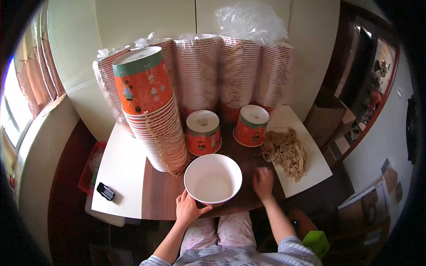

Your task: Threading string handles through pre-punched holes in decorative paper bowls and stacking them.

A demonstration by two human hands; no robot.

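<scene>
A paper bucket [212,179] with a white inside stands mouth up at the table's near edge. My left hand [188,207] grips its near left side, thumb along the front. To its right my right hand [263,181] hovers over or rests on the brown tabletop, smeared by motion; whether it holds anything is hidden. Two orange-and-green buckets stand upside down behind, a left one [203,133] and a right one [251,126]. A loose heap of tan cords [286,153] lies at the right.
A tall leaning stack of nested buckets [153,119] stands at left, tan cords [166,146] hanging down its side. Plastic-wrapped bucket stacks [195,73] line the back. A small black object [105,191] lies on the white left leaf of the table [122,173].
</scene>
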